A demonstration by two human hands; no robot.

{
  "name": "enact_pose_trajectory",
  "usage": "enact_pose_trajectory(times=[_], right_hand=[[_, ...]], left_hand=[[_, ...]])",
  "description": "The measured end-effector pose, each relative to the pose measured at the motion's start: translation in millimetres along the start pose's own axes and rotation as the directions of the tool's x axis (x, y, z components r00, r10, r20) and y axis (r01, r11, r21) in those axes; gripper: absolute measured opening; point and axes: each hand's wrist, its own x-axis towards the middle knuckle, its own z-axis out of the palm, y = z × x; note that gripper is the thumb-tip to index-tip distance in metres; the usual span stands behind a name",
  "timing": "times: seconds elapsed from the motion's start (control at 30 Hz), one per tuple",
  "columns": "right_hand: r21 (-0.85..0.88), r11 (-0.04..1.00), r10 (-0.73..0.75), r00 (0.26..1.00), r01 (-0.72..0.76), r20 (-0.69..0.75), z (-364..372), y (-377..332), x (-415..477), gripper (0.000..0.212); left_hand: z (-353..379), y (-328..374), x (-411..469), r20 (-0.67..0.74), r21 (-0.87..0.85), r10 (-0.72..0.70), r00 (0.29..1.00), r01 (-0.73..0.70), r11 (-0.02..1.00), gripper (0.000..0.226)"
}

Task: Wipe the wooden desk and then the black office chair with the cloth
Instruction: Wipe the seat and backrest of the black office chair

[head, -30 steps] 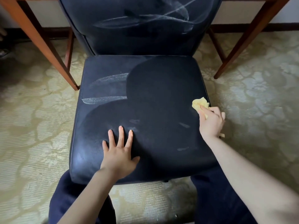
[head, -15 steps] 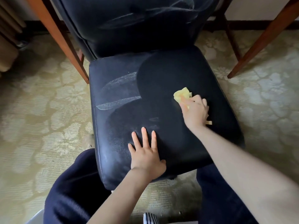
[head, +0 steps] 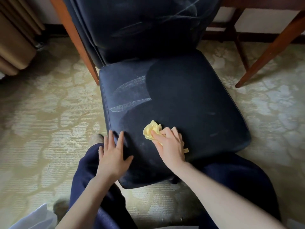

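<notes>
The black chair stands in front of me, with pale smear marks on the left of its seat and across its backrest. My right hand grips a crumpled yellow cloth and presses it onto the front left part of the seat. My left hand lies flat with straight fingers on the seat's front left corner. Only the legs of the wooden desk show, behind the chair on both sides.
Patterned beige carpet surrounds the chair. A tan curtain hangs at the far left. My knees in dark blue trousers flank the seat's front edge. Something white sits at the bottom left.
My right hand has swept the cloth from the seat's right edge leftward to the front left. My left hand slid toward the front left corner. The view shifted left.
</notes>
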Motion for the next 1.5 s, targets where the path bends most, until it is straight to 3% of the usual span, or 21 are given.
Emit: enact_pose_trajectory(times=[0.13, 0.43, 0.63, 0.77, 0.97, 1.03, 1.1, 1.17, 1.33, 1.5], right_hand=[[0.030, 0.993, -0.116, 0.993, 0.116, 0.000, 3, -8, -25, 0.030], [0.055, 0.979, -0.187, 0.977, 0.194, -0.105, -4, 4, -33, 0.030], [0.112, 0.992, -0.036, 0.980, 0.059, -0.194, -12, 24, -35, 0.029], [0.109, 0.994, 0.052, 0.966, -0.025, -0.253, -18, 34, -32, 0.027], [0.081, 0.979, 0.204, 0.946, -0.189, -0.251, -25, 54, -16, 0.020], [0.076, 0.967, 0.253, 0.936, -0.242, -0.243, -29, 62, -4, 0.019], [0.083, 0.952, 0.306, 0.924, -0.294, -0.229, -34, 67, 12, 0.020], [0.089, 0.936, 0.353, 0.913, -0.341, -0.206, -36, 70, 32, 0.021], [0.042, 0.912, 0.410, 0.900, -0.409, -0.147, -38, 64, 72, 0.025], [0.020, 0.954, 0.299, 0.946, -0.298, -0.124, -37, 58, 99, 0.024]], left_hand=[[4, -11, -4, 0.057, -0.287, 0.012, 0.998, 0.005, 0.958, 0.094], [9, -2, -14, 0.074, -0.180, 0.005, 0.997, 0.009, 0.984, 0.094], [19, 17, -39, 0.158, -0.066, 0.036, 0.987, -0.026, 0.997, 0.094], [28, 40, -61, 0.199, 0.121, 0.115, 0.973, -0.141, 0.983, 0.094], [39, 74, -84, 0.305, 0.185, 0.236, 0.923, -0.301, 0.936, 0.084], [41, 76, -85, 0.235, 0.148, 0.322, 0.917, -0.361, 0.921, 0.076], [36, 70, -75, 0.049, 0.138, 0.376, 0.925, -0.380, 0.915, 0.067], [25, 55, -54, -0.047, 0.117, 0.309, 0.950, -0.302, 0.946, 0.068], [-13, 2, 9, -0.088, 0.199, -0.015, 0.996, 0.033, 0.979, 0.089], [-23, -19, 30, 0.085, 0.233, -0.060, 0.995, 0.039, 0.972, 0.099]])
